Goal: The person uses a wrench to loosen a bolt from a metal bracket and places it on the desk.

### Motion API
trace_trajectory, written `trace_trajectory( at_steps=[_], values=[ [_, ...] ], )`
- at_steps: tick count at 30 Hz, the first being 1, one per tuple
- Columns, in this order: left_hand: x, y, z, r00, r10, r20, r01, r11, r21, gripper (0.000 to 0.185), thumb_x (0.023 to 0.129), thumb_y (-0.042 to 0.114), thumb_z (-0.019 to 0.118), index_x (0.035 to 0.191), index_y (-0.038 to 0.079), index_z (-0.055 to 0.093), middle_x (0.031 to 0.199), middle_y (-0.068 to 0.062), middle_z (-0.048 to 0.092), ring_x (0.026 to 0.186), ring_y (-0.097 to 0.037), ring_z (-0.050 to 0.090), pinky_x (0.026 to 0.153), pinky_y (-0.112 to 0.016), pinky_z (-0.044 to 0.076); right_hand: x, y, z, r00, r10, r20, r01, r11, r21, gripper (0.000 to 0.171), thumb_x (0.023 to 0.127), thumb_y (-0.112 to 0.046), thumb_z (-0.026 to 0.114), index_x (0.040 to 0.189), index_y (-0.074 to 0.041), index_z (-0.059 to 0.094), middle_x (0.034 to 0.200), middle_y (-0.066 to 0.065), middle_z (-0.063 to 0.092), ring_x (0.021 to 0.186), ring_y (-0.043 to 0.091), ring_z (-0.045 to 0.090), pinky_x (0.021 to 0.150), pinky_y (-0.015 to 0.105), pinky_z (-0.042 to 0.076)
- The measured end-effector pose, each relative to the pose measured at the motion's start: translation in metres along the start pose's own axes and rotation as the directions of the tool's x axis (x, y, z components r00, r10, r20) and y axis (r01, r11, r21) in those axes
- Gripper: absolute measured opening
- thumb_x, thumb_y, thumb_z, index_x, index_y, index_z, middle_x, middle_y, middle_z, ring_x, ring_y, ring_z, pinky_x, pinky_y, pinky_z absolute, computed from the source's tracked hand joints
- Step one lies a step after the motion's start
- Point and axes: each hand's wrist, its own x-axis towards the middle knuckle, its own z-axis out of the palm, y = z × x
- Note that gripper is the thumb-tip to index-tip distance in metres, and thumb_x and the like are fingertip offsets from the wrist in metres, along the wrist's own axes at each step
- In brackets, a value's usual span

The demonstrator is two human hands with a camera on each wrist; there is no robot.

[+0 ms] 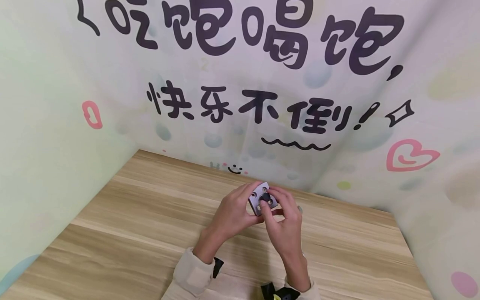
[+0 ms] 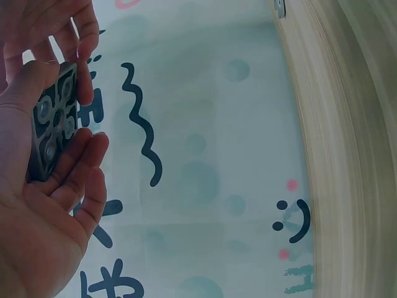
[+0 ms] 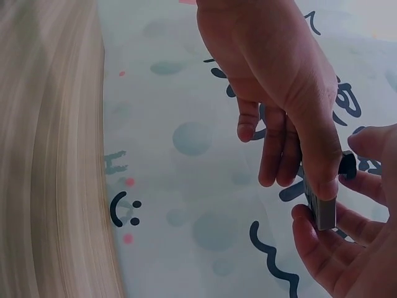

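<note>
A small square grey block [image 1: 262, 198] with round holes and a black knob at its centre is held above the wooden table [image 1: 150, 225]. My left hand [image 1: 234, 210] cradles it from the left and below, thumb and fingers around its edges. My right hand [image 1: 285, 216] pinches it from the right, thumb on its near face. In the left wrist view the block [image 2: 54, 121] shows its holed face between thumb and fingers. The right wrist view shows the block [image 3: 322, 208] edge-on, with the black knob [image 3: 348, 165] sticking out.
Printed walls [image 1: 262, 83] with large dark characters, a pink heart and a smiley close the table in at the back, left and right. A small metal piece [image 2: 280, 7] lies on the wood near the wall. Beige sleeves cover both wrists.
</note>
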Motion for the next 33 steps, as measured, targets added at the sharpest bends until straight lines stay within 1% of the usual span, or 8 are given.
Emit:
trace_trajectory(
  at_steps=[3,6,7,9,13,16,22,33],
  values=[
    [0.0,0.0,0.0,1.0,0.004,-0.003,-0.004,1.0,0.004,0.078,0.067,0.022,0.092,0.135,0.006,0.056,0.12,-0.007,0.067,0.101,-0.018,0.066,0.082,-0.031,0.055,0.0,0.0,0.0,1.0,0.01,-0.002,-0.01,1.0,-0.005,0.032,0.084,0.0,0.075,0.116,-0.004,0.069,0.118,0.013,0.066,0.096,0.019,0.062,0.061,0.02,0.054],
    [0.0,0.001,0.0,1.0,0.006,-0.001,-0.006,1.0,0.003,0.078,0.066,0.021,0.092,0.134,0.005,0.056,0.12,-0.007,0.067,0.101,-0.018,0.065,0.083,-0.031,0.055,0.0,-0.001,-0.001,0.999,0.039,-0.004,-0.039,0.999,-0.002,0.031,0.085,-0.002,0.075,0.114,-0.002,0.068,0.116,0.012,0.066,0.094,0.017,0.063,0.061,0.019,0.054],
    [0.0,0.001,0.0,1.0,0.007,0.002,-0.007,1.0,0.004,0.078,0.066,0.021,0.092,0.134,0.006,0.056,0.12,-0.007,0.067,0.101,-0.017,0.065,0.083,-0.031,0.055,0.001,-0.006,-0.001,0.999,0.04,-0.012,-0.04,0.999,-0.004,0.029,0.084,0.0,0.074,0.111,0.0,0.067,0.114,0.013,0.067,0.093,0.018,0.064,0.061,0.019,0.053],
    [0.0,0.002,0.001,1.0,0.008,0.006,-0.009,1.0,0.002,0.078,0.066,0.021,0.091,0.134,0.006,0.056,0.12,-0.006,0.067,0.101,-0.017,0.065,0.084,-0.031,0.055,0.002,-0.009,-0.001,0.999,0.039,-0.034,-0.039,0.999,-0.009,0.025,0.082,0.004,0.074,0.105,0.004,0.065,0.112,0.016,0.068,0.09,0.022,0.066,0.059,0.02,0.053],
    [0.0,0.002,0.002,1.0,0.017,0.005,-0.017,1.0,0.001,0.077,0.067,0.02,0.091,0.134,0.007,0.056,0.119,-0.005,0.068,0.101,-0.017,0.065,0.084,-0.03,0.055,0.003,-0.01,0.0,0.997,0.034,-0.071,-0.035,0.999,-0.018,0.02,0.08,0.006,0.076,0.093,0.004,0.061,0.11,0.019,0.07,0.086,0.027,0.069,0.057,0.02,0.052],
    [0.0,0.003,0.002,1.0,0.016,0.004,-0.016,1.0,0.003,0.077,0.067,0.02,0.091,0.134,0.007,0.056,0.118,-0.005,0.068,0.101,-0.016,0.065,0.084,-0.03,0.054,0.001,-0.002,0.0,0.996,0.056,-0.063,-0.057,0.998,-0.01,0.018,0.083,0.0,0.076,0.092,0.001,0.06,0.112,0.014,0.071,0.088,0.022,0.068,0.058,0.019,0.052],
    [0.0,0.004,0.002,1.0,0.007,0.01,-0.007,1.0,0.011,0.077,0.067,0.021,0.091,0.135,0.008,0.055,0.118,-0.005,0.068,0.101,-0.017,0.065,0.084,-0.03,0.055,0.0,-0.002,-0.001,0.996,0.078,-0.044,-0.079,0.997,-0.02,0.014,0.085,-0.003,0.075,0.092,-0.001,0.062,0.113,0.01,0.069,0.088,0.018,0.066,0.06,0.018,0.052],
    [0.0,0.003,0.002,1.0,0.003,0.011,-0.004,1.0,0.016,0.077,0.067,0.021,0.091,0.135,0.007,0.055,0.119,-0.006,0.068,0.101,-0.017,0.065,0.084,-0.03,0.055,0.001,-0.003,-0.001,0.998,0.046,-0.037,-0.047,0.998,-0.035,0.014,0.086,-0.003,0.074,0.097,-0.002,0.067,0.114,0.012,0.068,0.088,0.014,0.063,0.06,0.017,0.052]
  ],
)
